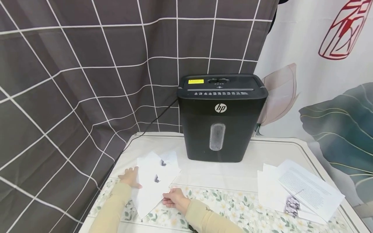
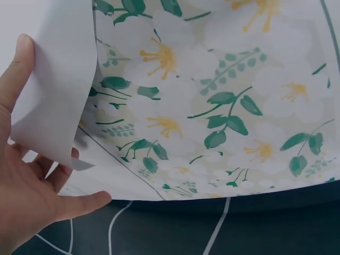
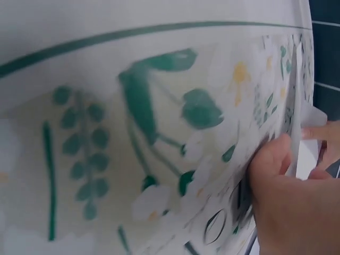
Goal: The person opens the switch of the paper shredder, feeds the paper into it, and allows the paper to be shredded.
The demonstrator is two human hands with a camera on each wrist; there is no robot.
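A white printed sheet of paper [image 1: 150,195] with a small dark picture lies at the left side of the table, over other sheets [image 1: 172,158]. At its left edge my left hand [image 1: 129,178] holds the paper, the thumb on one face and fingers curled at the bent edge [image 2: 58,101] in the left wrist view. My right hand [image 1: 176,199] pinches the sheet's lower right edge, which stands up thin [image 3: 296,111] between thumb and fingers in the right wrist view. How many sheets are held is hard to tell.
A black HP paper shredder [image 1: 201,129] stands at the back of the table, its cable [image 1: 157,116] running down the left side. More printed papers [image 1: 306,187] lie at the right. A flowered cloth [image 1: 233,207] covers the near part; a grid-patterned curtain [image 1: 122,48] hangs behind.
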